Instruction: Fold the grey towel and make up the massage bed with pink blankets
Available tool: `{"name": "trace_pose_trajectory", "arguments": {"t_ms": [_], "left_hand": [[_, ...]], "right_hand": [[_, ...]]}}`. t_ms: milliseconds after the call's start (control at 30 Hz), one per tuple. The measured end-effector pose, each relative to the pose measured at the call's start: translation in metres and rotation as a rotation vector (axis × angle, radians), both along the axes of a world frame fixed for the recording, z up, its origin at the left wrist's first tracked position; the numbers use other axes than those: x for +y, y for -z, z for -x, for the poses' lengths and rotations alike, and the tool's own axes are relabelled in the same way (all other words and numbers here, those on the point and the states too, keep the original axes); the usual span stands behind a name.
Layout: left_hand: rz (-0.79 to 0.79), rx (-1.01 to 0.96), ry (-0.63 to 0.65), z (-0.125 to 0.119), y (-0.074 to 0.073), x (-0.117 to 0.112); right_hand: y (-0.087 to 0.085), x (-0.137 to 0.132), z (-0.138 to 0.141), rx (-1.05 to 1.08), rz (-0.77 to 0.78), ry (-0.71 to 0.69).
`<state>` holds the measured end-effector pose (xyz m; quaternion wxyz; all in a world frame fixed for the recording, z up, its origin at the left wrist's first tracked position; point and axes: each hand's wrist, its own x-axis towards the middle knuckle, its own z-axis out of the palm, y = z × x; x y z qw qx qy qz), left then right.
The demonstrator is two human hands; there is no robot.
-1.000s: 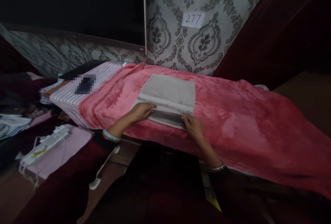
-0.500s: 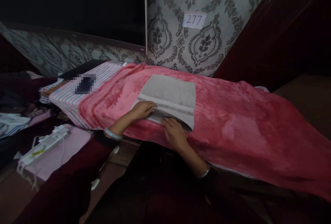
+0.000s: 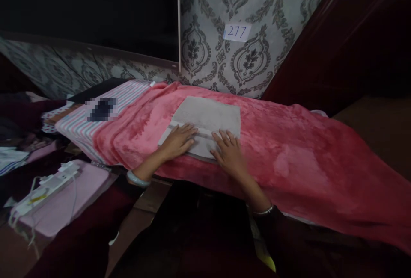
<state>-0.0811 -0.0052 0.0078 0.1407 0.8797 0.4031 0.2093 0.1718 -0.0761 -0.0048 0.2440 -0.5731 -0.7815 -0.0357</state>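
Currently, nearest the camera, two dark sleeves reach in from the front side of the red blanket, with a pale bangle on the left wrist and a thin, bright one on the right. In front of the blanket's left end, lower down, a power strip sits on a pink flat-topped object, its cables trailing.

Next, on the middle of the blanket, near its front edge: a grey cloth with paler bands. It looks doubled toward the front; number of layers cannot be told. Judgement: step in hand is pressing the cloth flat. Best done with even, light pressure, palms drawn outward from the middle, front edges lined up. The blanket's pile is probably soft and yielding, so a hard push may drag cloth and blanket together.

Left hand: palm down, fingers extended and somewhat parted, on the cloth's left front part. Right hand: likewise flat, fingers spread wider, on the right front part. Neither is clenched; nothing is pinched.

Farther off, beyond the blanket's left end, a striped cloth bears a dark, pixelated object. Behind the blanket, the patterned wall carries a paper marked 277 and, leftward, a large dark screen.
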Motion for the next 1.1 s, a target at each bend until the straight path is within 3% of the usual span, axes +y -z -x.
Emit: {"name": "trace_pose_trajectory", "arguments": {"t_ms": [100, 233, 600, 700, 833, 1000, 1100], "left_hand": [[-0.025, 0.201, -0.141, -0.013, 0.009, -0.006], [-0.031, 0.272, -0.173, -0.012, 0.021, -0.009], [-0.109, 0.224, -0.201, -0.005, 0.027, -0.01], [-0.12, 0.188, -0.295, 0.008, 0.026, -0.005], [0.014, -0.139, -0.465, 0.038, 0.021, 0.006], [0.449, -0.931, -0.584, 0.056, 0.012, 0.002], [0.705, -1.239, -0.642, 0.049, 0.006, -0.012]], "right_hand": [[0.017, 0.006, -0.002, -0.112, 0.126, 0.045], [0.031, 0.0, -0.001, -0.15, 0.144, 0.052], [0.029, -0.003, 0.0, -0.122, 0.126, 0.05], [0.031, -0.004, -0.004, -0.115, 0.127, 0.035], [0.045, -0.003, -0.015, -0.011, 0.09, 0.027], [0.069, 0.002, -0.028, 0.344, 0.009, 0.112], [0.074, 0.004, -0.033, 0.558, -0.004, 0.157]]}}
